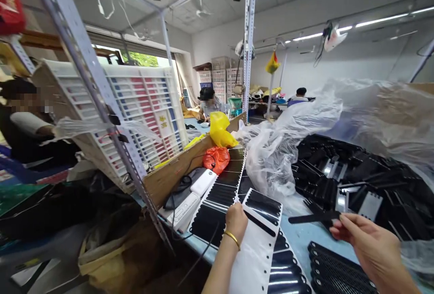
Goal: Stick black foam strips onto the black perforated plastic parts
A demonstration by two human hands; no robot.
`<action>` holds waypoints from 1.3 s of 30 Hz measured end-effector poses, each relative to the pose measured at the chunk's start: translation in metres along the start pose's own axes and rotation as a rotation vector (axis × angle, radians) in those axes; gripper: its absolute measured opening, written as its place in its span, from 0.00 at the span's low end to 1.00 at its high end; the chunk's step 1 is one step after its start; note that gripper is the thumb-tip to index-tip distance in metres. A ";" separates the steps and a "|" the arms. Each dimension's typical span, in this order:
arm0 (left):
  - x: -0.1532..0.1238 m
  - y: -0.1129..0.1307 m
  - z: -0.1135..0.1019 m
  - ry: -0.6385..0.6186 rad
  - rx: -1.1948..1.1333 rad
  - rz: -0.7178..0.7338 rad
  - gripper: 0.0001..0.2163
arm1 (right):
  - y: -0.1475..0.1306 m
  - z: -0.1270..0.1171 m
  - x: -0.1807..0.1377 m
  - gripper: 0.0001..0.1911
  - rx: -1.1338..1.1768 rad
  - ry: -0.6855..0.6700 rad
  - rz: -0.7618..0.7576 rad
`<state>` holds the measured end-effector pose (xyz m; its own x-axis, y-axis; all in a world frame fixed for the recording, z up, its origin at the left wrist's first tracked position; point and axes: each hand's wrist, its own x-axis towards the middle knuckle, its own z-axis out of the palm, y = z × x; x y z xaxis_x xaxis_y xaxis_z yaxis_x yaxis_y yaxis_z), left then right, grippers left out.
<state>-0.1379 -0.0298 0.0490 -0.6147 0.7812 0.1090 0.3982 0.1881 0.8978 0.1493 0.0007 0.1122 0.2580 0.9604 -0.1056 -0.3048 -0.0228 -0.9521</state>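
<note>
My left hand (236, 222), wearing a gold bangle, is closed at the left edge of a white backing sheet (252, 258) with black strips on its upper part. A single black strip (260, 224) lies beside my fingertips, which are partly hidden. In my right hand (369, 244), thumb and fingers pinch one end of a flat, narrow black piece (312, 218), held roughly level above the blue table (296, 235). Below it sits a neat stack of black pieces with holes (334, 267). More sheets of black strips (217, 203) lie under and beside the white sheet.
A large heap of black pieces (359, 185) rests in clear plastic (274, 158) at the right. White boxes (203, 182), a cable and an orange bag (216, 160) line the wooden edge board. A metal post (98, 91) rises at left. Several people sit farther off.
</note>
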 end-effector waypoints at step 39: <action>-0.090 0.062 0.055 -1.144 -0.680 -0.312 0.14 | -0.008 -0.085 -0.038 0.16 -0.234 -0.118 -0.159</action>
<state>-0.0204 -0.0560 0.0720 0.4175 0.8744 -0.2472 -0.2667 0.3780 0.8866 0.2198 -0.0597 0.0997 0.1730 0.9823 0.0716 -0.0460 0.0807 -0.9957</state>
